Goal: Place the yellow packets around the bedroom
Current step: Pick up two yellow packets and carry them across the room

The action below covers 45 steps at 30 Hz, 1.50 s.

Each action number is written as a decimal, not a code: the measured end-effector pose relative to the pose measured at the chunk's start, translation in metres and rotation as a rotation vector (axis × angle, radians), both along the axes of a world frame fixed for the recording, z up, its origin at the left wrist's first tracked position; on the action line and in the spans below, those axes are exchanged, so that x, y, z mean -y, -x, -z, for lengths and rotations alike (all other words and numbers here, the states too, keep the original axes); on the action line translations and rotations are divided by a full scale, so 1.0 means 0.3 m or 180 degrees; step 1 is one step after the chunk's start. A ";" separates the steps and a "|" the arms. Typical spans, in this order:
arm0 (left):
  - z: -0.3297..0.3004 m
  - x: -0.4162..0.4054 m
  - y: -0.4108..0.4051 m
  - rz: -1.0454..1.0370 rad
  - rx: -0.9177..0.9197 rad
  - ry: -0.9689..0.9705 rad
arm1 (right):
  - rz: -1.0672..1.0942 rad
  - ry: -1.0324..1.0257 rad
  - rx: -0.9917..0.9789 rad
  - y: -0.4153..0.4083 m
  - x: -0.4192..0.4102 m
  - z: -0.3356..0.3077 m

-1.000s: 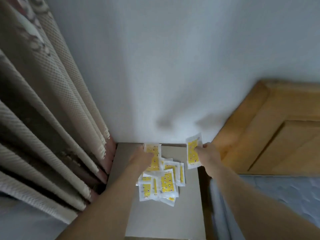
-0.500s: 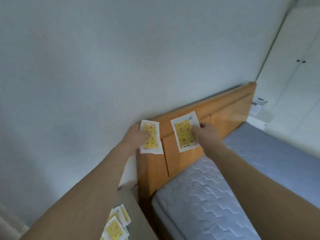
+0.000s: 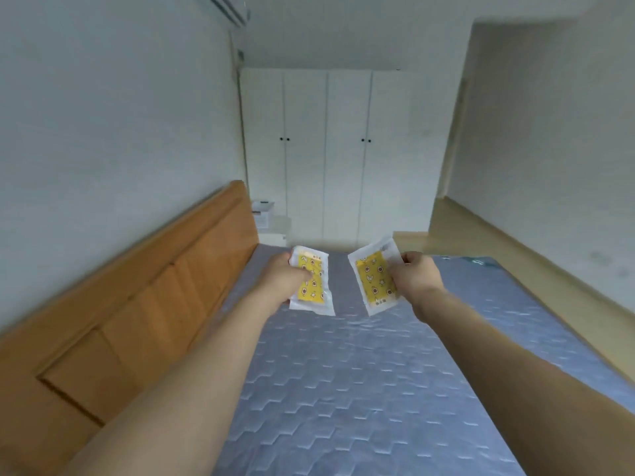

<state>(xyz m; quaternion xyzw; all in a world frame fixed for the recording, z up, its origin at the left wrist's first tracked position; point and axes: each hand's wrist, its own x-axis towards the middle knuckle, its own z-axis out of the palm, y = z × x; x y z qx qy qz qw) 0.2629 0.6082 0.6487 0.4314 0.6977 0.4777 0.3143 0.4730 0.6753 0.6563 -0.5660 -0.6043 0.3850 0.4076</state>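
Mid-carry over bed [image 3: 360,389], left hand [image 3: 287,281] and right hand [image 3: 414,280] each pinching one yellow packet [image 3: 313,286] / [image 3: 376,281]; next needed: drop spots, grip released.

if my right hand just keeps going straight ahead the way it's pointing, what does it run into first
Probably nothing close. The right hand, gripping a yellow packet, points over the mattress toward the white wardrobe. Depth is unclear, but that path looks free.
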 end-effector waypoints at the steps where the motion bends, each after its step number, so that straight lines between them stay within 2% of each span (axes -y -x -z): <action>1: -0.008 -0.064 -0.124 0.0169 -0.0013 -0.0024 | 0.0155 -0.0008 0.0019 -0.131 -0.022 0.003; 9: 0.017 -0.446 -1.215 0.1295 -0.0117 -0.0186 | 0.1374 0.0035 -0.0037 -1.236 -0.091 0.035; 14: 0.001 -0.535 -1.864 0.2087 -0.0206 -0.0379 | 0.2068 0.0031 -0.0139 -1.843 -0.016 0.054; 18: -0.013 -0.591 -2.286 0.2582 -0.0413 -0.0506 | 0.2603 0.0047 -0.0244 -2.234 0.017 0.075; 27: 0.044 -0.805 -3.025 0.3285 -0.0622 -0.0641 | 0.3164 0.0107 -0.0247 -2.897 -0.114 0.132; 38: -0.043 -1.237 -3.874 0.3380 -0.0592 -0.0800 | 0.3380 -0.0209 -0.0175 -3.615 -0.450 -0.036; 45: -0.012 -1.339 -4.459 0.3608 -0.0691 -0.0828 | 0.3534 -0.0232 -0.0447 -4.141 -0.547 0.026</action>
